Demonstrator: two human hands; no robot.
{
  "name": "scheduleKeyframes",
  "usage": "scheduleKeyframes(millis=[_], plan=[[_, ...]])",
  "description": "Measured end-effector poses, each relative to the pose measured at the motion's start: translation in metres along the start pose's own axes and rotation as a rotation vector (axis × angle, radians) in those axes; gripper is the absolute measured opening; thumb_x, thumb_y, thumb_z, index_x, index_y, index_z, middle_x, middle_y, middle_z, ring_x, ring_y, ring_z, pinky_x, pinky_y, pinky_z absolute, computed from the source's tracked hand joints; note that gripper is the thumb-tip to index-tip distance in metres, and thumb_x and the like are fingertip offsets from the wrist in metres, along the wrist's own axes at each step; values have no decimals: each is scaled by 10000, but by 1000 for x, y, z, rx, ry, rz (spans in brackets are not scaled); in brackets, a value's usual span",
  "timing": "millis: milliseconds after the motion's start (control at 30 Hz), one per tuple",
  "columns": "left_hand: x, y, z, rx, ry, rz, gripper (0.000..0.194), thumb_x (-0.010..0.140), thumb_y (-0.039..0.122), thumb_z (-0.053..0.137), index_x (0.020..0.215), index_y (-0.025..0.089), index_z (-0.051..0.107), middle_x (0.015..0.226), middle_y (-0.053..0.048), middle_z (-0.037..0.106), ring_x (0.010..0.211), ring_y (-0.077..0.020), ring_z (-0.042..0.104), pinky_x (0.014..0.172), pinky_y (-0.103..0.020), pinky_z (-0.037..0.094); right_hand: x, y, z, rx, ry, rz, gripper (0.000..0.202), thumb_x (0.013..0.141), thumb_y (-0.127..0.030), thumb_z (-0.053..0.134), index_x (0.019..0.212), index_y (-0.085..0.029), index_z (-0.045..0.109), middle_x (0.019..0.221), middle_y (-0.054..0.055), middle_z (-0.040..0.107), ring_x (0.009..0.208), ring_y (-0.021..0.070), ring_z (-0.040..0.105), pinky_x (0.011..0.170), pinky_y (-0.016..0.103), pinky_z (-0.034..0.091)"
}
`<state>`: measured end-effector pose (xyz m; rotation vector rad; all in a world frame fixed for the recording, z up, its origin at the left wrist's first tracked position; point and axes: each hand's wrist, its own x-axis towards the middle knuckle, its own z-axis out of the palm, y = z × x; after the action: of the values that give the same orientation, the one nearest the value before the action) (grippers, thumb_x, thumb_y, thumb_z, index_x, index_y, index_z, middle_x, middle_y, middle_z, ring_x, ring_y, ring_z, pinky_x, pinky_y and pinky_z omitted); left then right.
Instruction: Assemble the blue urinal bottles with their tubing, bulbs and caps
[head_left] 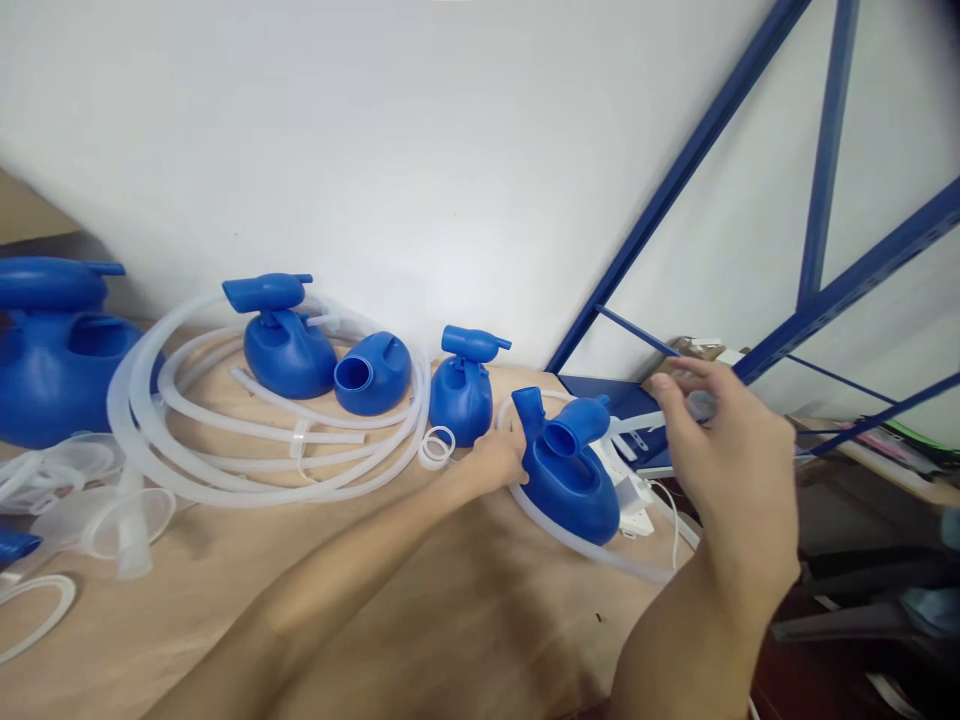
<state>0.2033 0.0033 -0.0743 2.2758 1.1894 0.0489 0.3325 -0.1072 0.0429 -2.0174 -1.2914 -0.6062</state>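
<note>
My left hand (501, 455) reaches to the left side of a blue plastic urinal bottle (574, 490), its fingers curled and partly hidden. What they grip, the bottle or the clear tube beside it, I cannot make out. The bottle lies with its spout up and a blue spout adapter (576, 425) against its top. A translucent tube (559, 535) curves around its base. Raised at the right, my right hand (724, 440) has thumb and fingers bent around a small translucent plastic piece (701, 405), mostly hidden.
More blue bottles (289, 355) (373, 373) (461, 395) stand along the wall, with a large one (60, 375) at left. Coiled translucent tubing (202, 485), plastic rings (436, 448) and clear funnels (127, 520) lie on the table. A white power strip (637, 505) and blue rack (810, 305) are at right.
</note>
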Motion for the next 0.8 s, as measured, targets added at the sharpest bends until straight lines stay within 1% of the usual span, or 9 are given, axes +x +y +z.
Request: scheduleKeyframes(millis=[133, 233, 367, 433, 500, 567, 633, 700, 800], plan=[[-3, -12, -20, -112, 156, 61, 465, 1002, 341, 678, 1402, 135, 561, 1268, -147, 698, 1095, -266, 720, 951, -432, 617, 5, -22, -3, 320, 201, -82, 361, 1000, -374, 517, 1221, -214, 753, 1069, 105, 824, 1018, 284, 791, 929, 439, 622], [-16, -20, -46, -188, 342, 134, 385, 991, 254, 601, 1356, 146, 546, 1242, -158, 710, 1091, -284, 734, 957, -396, 606, 7, -26, -1, 336, 181, -112, 312, 968, -379, 582, 1160, -221, 771, 1050, 88, 824, 1004, 281, 794, 902, 433, 642], [-42, -28, -85, -274, 627, 223, 392, 1020, 182, 467, 1412, 189, 478, 1386, -154, 618, 1197, -270, 696, 1074, -410, 558, 2, -24, 4, 315, 78, -83, 355, 942, -484, 632, 1146, -231, 774, 1111, 91, 817, 1049, 308, 777, 977, 479, 624], [-54, -34, -102, -417, 802, 315, 400, 1038, 196, 454, 1438, 216, 451, 1410, -135, 594, 978, -215, 755, 946, -375, 615, -2, -22, 8, 284, -6, -66, 401, 959, -541, 595, 1174, -246, 761, 1175, 99, 805, 1100, 336, 759, 1017, 517, 593], [-63, -45, -118, -589, 987, 401, 366, 1042, 221, 485, 1407, 241, 480, 1423, -111, 583, 690, -130, 727, 721, -307, 624, -3, -18, 14, 213, -102, -57, 457, 962, -589, 550, 1209, -258, 746, 1245, 107, 786, 1161, 374, 727, 1040, 556, 559], [-69, -59, -136, -682, 1141, 428, 317, 1043, 245, 517, 1360, 255, 521, 1440, -89, 576, 569, -78, 672, 564, -244, 558, 0, -12, 21, 133, -176, -65, 533, 947, -625, 501, 1239, -247, 736, 1299, 127, 762, 1214, 411, 689, 1051, 583, 535], [-74, -76, -158, -684, 1266, 425, 283, 1057, 284, 531, 1338, 263, 544, 1448, -76, 577, 570, -67, 661, 498, -218, 504, 7, -6, 28, 64, -213, -118, 604, 927, -642, 456, 1240, -207, 736, 1313, 168, 744, 1246, 431, 657, 1074, 589, 513], [-79, -98, -186, -639, 1368, 429, 276, 1068, 321, 545, 1336, 256, 556, 1429, -71, 584, 582, -61, 640, 491, -223, 503, 14, 2, 35, 21, -224, -172, 646, 919, -652, 420, 1219, -177, 739, 1292, 203, 738, 1255, 434, 645, 1098, 585, 496], [-88, -142, -237, -554, 1490, 411, 298, 1065, 320, 592, 1334, 199, 550, 1357, -78, 596, 598, -53, 576, 519, -256, 547, 25, 19, 42, -28, -262, -168, 683, 923, -706, 379, 1253, -216, 722, 1321, 189, 730, 1292, 442, 633, 1146, 647, 441]])
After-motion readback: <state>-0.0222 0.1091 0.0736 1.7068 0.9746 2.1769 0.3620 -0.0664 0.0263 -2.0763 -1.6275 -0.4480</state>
